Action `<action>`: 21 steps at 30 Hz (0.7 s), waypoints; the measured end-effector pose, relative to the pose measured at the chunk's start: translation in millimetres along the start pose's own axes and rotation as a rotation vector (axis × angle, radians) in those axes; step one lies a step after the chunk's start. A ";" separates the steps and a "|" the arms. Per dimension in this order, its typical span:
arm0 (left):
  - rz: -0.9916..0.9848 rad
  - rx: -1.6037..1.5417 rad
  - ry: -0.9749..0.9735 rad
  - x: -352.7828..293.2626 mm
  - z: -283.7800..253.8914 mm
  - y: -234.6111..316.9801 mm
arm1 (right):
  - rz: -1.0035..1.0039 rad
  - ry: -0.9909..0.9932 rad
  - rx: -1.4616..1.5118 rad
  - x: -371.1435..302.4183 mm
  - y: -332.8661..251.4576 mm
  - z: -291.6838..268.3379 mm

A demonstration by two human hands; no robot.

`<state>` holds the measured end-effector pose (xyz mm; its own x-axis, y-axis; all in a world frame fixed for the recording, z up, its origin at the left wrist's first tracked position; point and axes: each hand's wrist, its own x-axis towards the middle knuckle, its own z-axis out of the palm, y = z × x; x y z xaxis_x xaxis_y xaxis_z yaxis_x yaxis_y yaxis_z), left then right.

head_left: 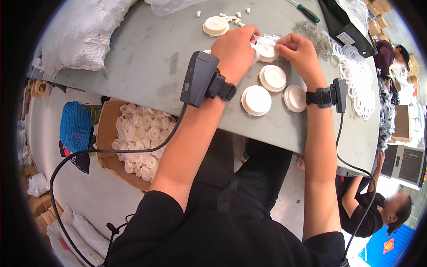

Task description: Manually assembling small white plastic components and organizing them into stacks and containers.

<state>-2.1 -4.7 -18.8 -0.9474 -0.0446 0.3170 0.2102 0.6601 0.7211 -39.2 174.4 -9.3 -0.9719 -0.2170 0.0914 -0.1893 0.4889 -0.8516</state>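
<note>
A round white plastic cap (267, 50) lies on the table between my two hands. My left hand (233, 50) is closed at its left edge, with a curved white band (255, 53) beside the palm; the fingertips are partly hidden. At the cap's right edge my right hand (299, 52) pinches thumb and forefinger together, and what they hold is too small to make out. Nearer to me stand more cream caps: one (272, 78) just below, one (256, 100) closer to the edge, and one (295, 98) by my right wrist. Another cap (216, 26) sits beyond my left hand.
Small white plugs (231, 18) lie at the far side. Right of my hands are small metal pieces (310, 35), white rings (357, 82), a green-handled screwdriver (308, 13) and a black box (347, 29). A carton (106, 133) of translucent discs stands below the table. A person (378, 204) is at right.
</note>
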 end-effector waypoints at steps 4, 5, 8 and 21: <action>0.036 0.125 -0.024 4.6 5.0 1.2 | -0.010 0.014 -0.023 2.7 4.2 0.5; 0.035 0.126 -0.028 5.9 3.6 2.6 | -0.018 0.023 -0.006 2.8 5.0 1.2; 0.056 0.207 -0.090 13.7 -1.6 6.2 | -0.043 0.044 -0.001 3.0 6.1 2.2; 0.079 0.238 -0.208 38.6 0.0 -13.8 | 0.048 0.153 -0.127 -0.3 -2.1 10.1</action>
<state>-41.5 -15.5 -16.5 -0.9646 0.1517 0.2155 0.2457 0.8134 0.5273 -37.1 164.8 -12.7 -0.9883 -0.0651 0.1377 -0.1490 0.6002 -0.7858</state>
